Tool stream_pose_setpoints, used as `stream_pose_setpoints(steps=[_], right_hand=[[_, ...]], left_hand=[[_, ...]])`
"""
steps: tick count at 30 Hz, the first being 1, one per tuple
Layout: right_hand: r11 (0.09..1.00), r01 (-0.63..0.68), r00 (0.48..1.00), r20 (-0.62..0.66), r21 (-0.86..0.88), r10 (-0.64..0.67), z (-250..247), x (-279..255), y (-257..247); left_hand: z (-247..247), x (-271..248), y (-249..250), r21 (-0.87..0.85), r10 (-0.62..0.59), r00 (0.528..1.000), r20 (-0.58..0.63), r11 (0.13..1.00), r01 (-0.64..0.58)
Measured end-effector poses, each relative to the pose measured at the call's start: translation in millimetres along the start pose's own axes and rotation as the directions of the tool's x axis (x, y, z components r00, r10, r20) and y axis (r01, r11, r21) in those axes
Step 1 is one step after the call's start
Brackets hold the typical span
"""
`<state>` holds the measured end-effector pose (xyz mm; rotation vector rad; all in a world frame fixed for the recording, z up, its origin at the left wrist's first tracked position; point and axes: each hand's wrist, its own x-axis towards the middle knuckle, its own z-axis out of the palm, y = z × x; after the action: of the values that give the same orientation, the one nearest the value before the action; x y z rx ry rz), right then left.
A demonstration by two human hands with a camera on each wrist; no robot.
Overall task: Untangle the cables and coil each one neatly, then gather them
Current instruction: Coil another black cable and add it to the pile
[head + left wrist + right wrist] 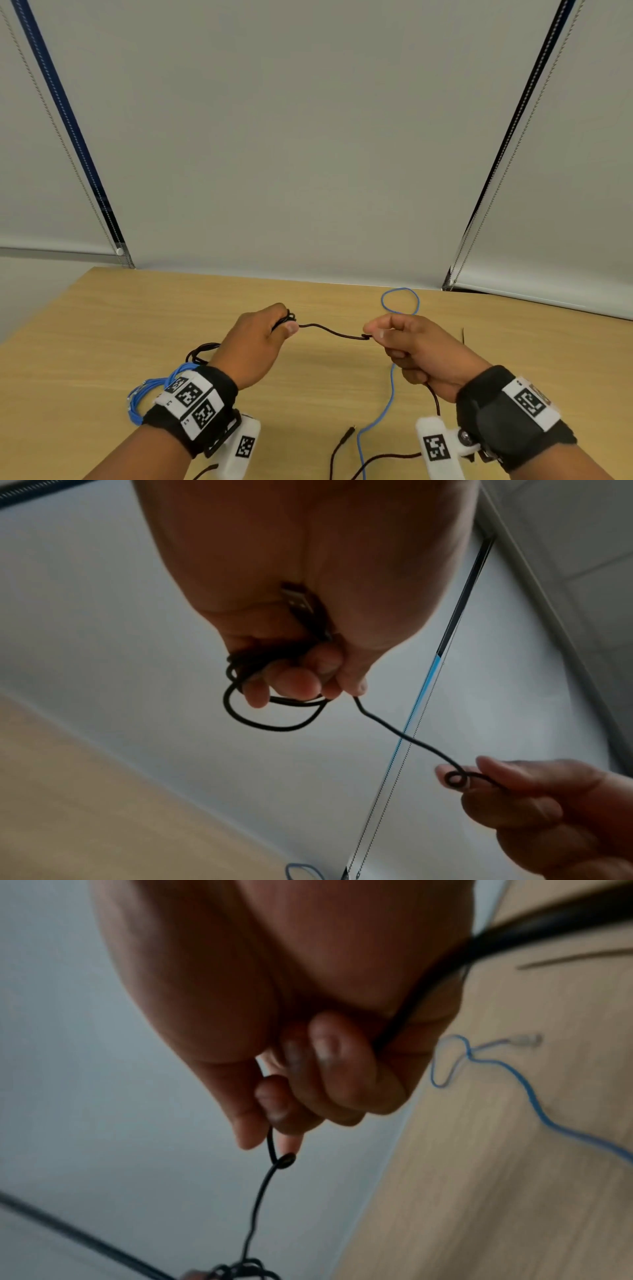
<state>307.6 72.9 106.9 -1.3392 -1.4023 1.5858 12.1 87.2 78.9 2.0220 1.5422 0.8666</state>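
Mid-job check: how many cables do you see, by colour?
Black: 2, the held black cable between left hand and right hand, and a black coil on the table.
Blue: 2, a blue coil and a loose blue cable.
Total: 4; the near black ends probably belong to the held one.

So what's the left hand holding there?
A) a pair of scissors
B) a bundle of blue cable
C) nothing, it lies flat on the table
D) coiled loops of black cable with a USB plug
D: in the left wrist view the left hand curls round loops of the black cable, with its USB plug against the palm, and a strand runs on to the right hand.
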Motion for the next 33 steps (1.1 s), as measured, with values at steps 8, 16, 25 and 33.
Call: stream_pose_setpoints(steps=[8,16,25,33], right_hand=[[0.634,0.09,0.981,-0.041,-0.768,-0.188,13.7,7.2,-5.2],[0.912,0.125,0.985,0.162,-0.391,-0.066,29.2,1.0,-12.3],[0.946,0.141,0.957,0.284,-0.293,-0.054,32.6,-10.5,-21.8],[0.719,0.244,0.968,0.115,-0.651,-0.224,28.0,-9.6,-31.5]], left_hand=[[13.1,-9.7,12.3,0.204,0.209,0.962,0.175,0.948,-0.243],[19.4,-8.4,32.6,-0.148,0.138,0.99,0.014,0.98,-0.134],[22.1,-7.5,42.2,-0.335,-0.021,0.992,-0.127,0.942,-0.023],[7.4,-4.4,48.3,-0.362,-0.066,0.977,-0.205,0.932,-0.013]])
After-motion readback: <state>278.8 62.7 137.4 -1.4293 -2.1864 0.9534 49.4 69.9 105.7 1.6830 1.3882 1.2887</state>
